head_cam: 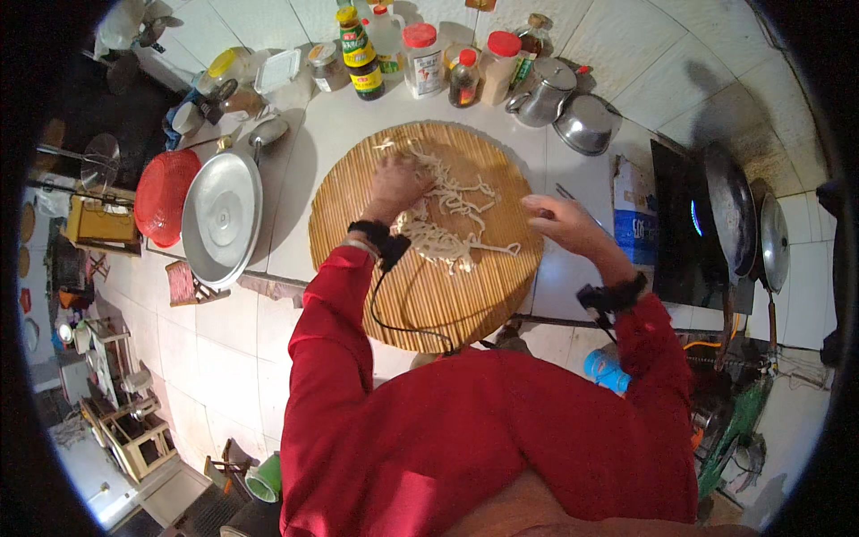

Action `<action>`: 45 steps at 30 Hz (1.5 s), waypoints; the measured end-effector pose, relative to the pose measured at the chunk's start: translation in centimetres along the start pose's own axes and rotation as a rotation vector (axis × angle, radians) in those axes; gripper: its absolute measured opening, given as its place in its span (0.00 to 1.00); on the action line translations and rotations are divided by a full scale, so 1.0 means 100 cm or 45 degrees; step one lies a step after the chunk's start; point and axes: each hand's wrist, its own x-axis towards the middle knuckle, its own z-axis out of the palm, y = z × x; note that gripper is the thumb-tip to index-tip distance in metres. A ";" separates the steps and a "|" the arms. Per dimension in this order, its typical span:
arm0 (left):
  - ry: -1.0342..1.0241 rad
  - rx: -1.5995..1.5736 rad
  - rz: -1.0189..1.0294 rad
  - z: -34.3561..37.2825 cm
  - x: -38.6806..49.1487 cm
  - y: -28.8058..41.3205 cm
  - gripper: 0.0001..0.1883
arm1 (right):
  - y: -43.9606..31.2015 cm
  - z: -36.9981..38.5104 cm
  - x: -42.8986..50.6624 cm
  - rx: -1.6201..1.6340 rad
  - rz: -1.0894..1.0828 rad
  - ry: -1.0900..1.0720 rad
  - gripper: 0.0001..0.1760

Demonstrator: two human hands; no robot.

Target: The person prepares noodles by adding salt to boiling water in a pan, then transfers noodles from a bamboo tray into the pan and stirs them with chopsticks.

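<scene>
A round slatted board [349, 282], apparently of reed or bamboo, lies on the tiled counter before me. Pale, floury noodles [436, 241] are heaped at its middle, with loose strands trailing to the right and towards the back. My left hand [401, 181] reaches down onto the noodles at the heap's back left; its fingertips are hidden, so its grip is unclear. Over the board's right edge, apart from the noodles, hovers my right hand [567, 223], fingers apart with no held thing visible. Behind it, thin metal utensils [565, 192] lie partly covered on the counter.
Sauce bottles [359, 54] and red-lidded jars [421, 60] line the wall. A metal kettle [547, 90] and metal bowl [585, 124] stand back right. On the left are an aluminium basin [223, 218] and red basket [166, 194]; on the right, a wok [728, 208].
</scene>
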 end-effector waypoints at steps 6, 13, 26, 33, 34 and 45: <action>-0.255 -0.579 0.556 -0.024 -0.098 0.024 0.27 | 0.019 0.068 0.082 -0.067 -0.029 0.100 0.34; 0.000 0.135 -0.236 -0.002 -0.150 -0.033 0.34 | 0.014 0.122 0.105 -0.883 -0.019 0.151 0.41; 0.520 -0.044 0.017 0.003 0.001 -0.055 0.25 | 0.049 0.110 -0.022 -0.350 0.291 0.417 0.34; 0.282 0.148 0.919 0.029 -0.008 0.028 0.22 | 0.048 0.174 -0.021 -0.294 0.052 0.312 0.42; 0.140 -0.124 0.975 0.022 -0.023 0.036 0.21 | 0.046 0.176 -0.019 -0.170 0.045 0.272 0.43; -0.432 -0.009 0.501 -0.036 -0.104 0.010 0.49 | 0.024 0.138 0.020 -0.692 -0.165 0.042 0.51</action>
